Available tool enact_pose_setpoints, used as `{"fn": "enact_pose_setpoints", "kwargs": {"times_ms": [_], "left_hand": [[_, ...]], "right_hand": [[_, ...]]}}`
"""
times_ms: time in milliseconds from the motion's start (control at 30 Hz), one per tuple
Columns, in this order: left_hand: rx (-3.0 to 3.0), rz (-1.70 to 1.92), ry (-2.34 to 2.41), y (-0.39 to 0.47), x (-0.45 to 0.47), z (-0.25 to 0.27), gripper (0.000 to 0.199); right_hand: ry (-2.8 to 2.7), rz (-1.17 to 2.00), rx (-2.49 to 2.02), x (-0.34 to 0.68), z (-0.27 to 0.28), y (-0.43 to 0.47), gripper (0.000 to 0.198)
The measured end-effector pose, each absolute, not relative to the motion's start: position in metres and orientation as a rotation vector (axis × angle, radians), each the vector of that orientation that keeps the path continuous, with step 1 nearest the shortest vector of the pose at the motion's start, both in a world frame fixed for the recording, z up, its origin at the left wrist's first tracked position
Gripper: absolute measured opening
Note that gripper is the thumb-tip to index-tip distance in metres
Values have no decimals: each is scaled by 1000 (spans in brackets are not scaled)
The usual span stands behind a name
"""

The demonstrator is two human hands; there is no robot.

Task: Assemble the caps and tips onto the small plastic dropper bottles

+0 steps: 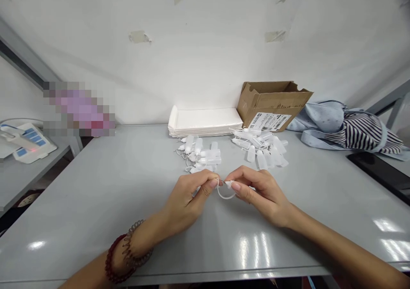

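Note:
My left hand (195, 195) pinches the small cap end of a white looped strap (226, 197). In my right hand (262, 193) is the white nozzle (229, 184) of a small squeeze bottle; the fingers hide most of it. A thin metal needle tip (222, 181) shows between the two hands, and the strap curves below it from one hand to the other. Just beyond my left hand lies a pile of small translucent bottles (209, 153) with tethered caps. A second pile of similar bottles (262, 158) is beyond my right hand.
A stack of white padded envelopes (205, 120) lies against the wall beside an open cardboard box (272, 105). At right are a blue and striped cloth bag (361, 128) and a black phone (381, 173). A scanner (22, 141) rests on the left side shelf.

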State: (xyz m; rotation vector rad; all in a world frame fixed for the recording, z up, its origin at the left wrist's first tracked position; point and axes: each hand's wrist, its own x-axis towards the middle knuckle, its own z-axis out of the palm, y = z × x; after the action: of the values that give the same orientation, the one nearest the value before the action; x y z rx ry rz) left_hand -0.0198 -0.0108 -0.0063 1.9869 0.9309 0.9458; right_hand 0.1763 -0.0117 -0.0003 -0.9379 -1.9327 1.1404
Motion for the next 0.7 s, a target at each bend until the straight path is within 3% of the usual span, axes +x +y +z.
{"fn": "enact_pose_setpoints", "kwargs": {"times_ms": [700], "left_hand": [[2272, 928, 866, -10, -24, -9, 22]], "right_hand": [[-2103, 1034, -980, 182, 8, -7, 28]]}}
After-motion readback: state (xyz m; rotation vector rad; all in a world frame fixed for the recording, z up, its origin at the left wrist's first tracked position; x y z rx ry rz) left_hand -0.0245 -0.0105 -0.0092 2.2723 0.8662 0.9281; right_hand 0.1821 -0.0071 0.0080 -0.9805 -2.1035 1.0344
